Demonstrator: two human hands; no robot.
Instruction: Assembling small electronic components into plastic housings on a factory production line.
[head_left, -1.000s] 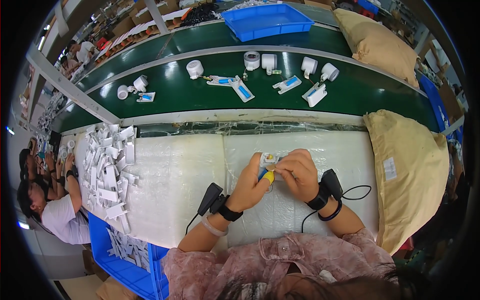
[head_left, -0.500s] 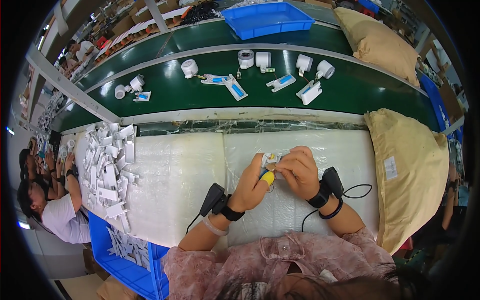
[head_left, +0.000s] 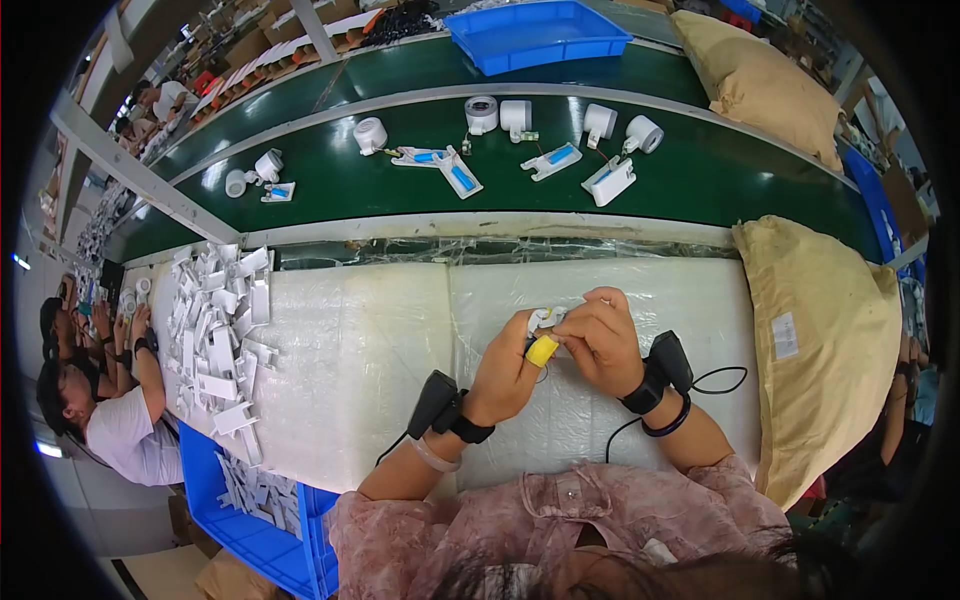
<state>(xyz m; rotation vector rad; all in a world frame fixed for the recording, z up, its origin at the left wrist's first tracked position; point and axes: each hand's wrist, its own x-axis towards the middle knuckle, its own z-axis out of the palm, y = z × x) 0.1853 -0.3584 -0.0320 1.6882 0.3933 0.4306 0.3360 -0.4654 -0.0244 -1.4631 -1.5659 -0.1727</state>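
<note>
Over the middle of the covered table, my left hand (head_left: pixel 505 372) is closed around a small white plastic part (head_left: pixel 543 319). A bright yellow covering (head_left: pixel 542 350) shows at the tip of my left thumb. My right hand (head_left: pixel 605 350) meets it from the right, fingers curled in a pinch against the white part's near side. Whatever lies between those right fingertips is too small and hidden to name. Both wrists wear black straps with black boxy devices and cables.
White plastic pieces (head_left: pixel 215 330) lie heaped at the table's left, above a blue crate (head_left: pixel 320 535) of similar pieces. Beyond, a green conveyor (head_left: pixel 400 195) carries white round heads (head_left: pixel 481 115) wired to housings. A tan sack (head_left: pixel 820 350) stands right; a blue tray (head_left: pixel 540 45) sits farther back.
The parts on the green conveyor have shifted slightly left. My hands stay together at the white part; the left thumb has turned a little, showing more of its yellow covering.
</note>
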